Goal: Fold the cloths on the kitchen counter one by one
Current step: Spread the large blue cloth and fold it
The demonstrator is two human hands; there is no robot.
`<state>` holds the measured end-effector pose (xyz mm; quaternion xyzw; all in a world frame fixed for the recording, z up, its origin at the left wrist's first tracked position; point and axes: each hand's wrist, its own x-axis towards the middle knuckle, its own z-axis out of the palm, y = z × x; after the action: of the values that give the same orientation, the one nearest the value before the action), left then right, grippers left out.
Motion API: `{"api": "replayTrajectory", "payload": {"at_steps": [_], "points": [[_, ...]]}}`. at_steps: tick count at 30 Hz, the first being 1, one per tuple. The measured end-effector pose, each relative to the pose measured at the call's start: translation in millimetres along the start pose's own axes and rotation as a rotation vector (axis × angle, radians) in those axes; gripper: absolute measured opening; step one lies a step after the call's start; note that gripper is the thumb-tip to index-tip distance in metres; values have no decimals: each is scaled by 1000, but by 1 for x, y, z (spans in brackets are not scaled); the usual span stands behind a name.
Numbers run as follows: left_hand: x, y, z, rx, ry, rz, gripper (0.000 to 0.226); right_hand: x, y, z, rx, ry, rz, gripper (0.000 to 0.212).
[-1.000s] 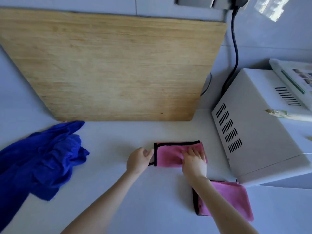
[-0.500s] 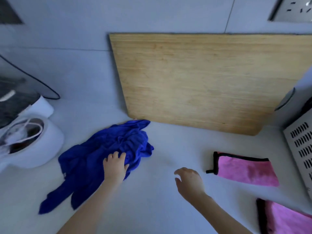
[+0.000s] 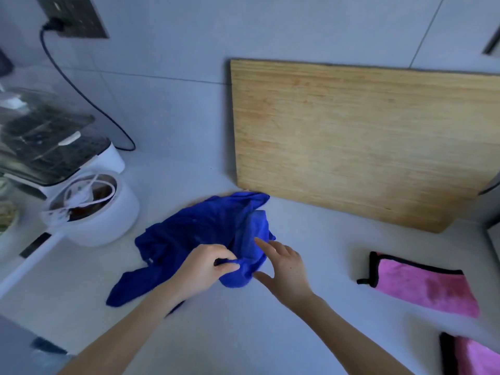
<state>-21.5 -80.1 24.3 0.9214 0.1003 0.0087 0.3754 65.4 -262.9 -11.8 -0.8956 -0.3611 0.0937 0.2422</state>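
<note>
Half a second ago the left hand (image 3: 203, 269) lay flat on the blue cloth (image 3: 197, 231) and the right hand (image 3: 288, 269) hung over bare bench (image 3: 243, 334), clear of it. Now the left has slid to the cloth's near edge and the right has come across to meet it. A second ago both were on the pink cloth (image 3: 422, 286), which now lies folded at three o'clock from the hands, well apart from them, its black-trimmed edge toward them. The left hand's fingers (image 3: 230, 266) are curled, pinching a bunched fold between thumb and fingertips. The right hand is spread wide, its fingers (image 3: 266, 246) straight and pointing to eleven o'clock, the forefinger touching the cloth's right side and the thumb just beside the bunched fold. Both forearms reach in from six o'clock. The blue cloth itself is still a crumpled heap in the middle of the bench, one tail trailing toward seven o'clock, its far tip touching the foot of the board (image 3: 365, 142) that leans on the wall at one o'clock. A second pink cloth (image 3: 473, 355) shows at four o'clock, cut off by the edge of view. At ten o'clock from the blue cloth stands a white pot (image 3: 108, 220), open-topped, with a white cord inside over something brownish I cannot make out.
</note>
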Motion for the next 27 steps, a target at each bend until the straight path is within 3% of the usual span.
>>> {"api": "replayTrajectory", "payload": {"at_steps": [3,6,8,11,13,15,18,20,22,24,26,27], "points": [[-1,11,-14,-95,30,31,22,7,-12,1,65,99,-15,18],[5,21,-36,-117,150,45,7,13,-22,-18,353,89,143,16],[13,26,-52,-85,226,53,8,23,-30,-44,466,147,180,14],[29,34,-77,26,309,31,12,45,-45,-90,501,223,121,12],[34,40,-89,40,273,30,21,56,-53,-112,456,217,95,13],[35,44,-90,-6,93,29,38,60,-54,-121,375,161,100,15],[30,30,-72,-77,-241,-147,39,49,-40,-111,221,-70,129,19],[31,9,-57,24,-212,-221,38,33,-24,-91,27,-277,141,24],[36,-15,-42,246,-40,-232,39,16,-8,-69,-87,-401,181,27],[41,-29,-26,346,80,-266,33,5,4,-52,-85,-434,244,28],[50,-37,-9,317,58,-291,24,3,10,-42,-35,-406,315,27],[56,-39,2,312,33,-309,31,3,12,-39,-17,-392,343,26]]}}
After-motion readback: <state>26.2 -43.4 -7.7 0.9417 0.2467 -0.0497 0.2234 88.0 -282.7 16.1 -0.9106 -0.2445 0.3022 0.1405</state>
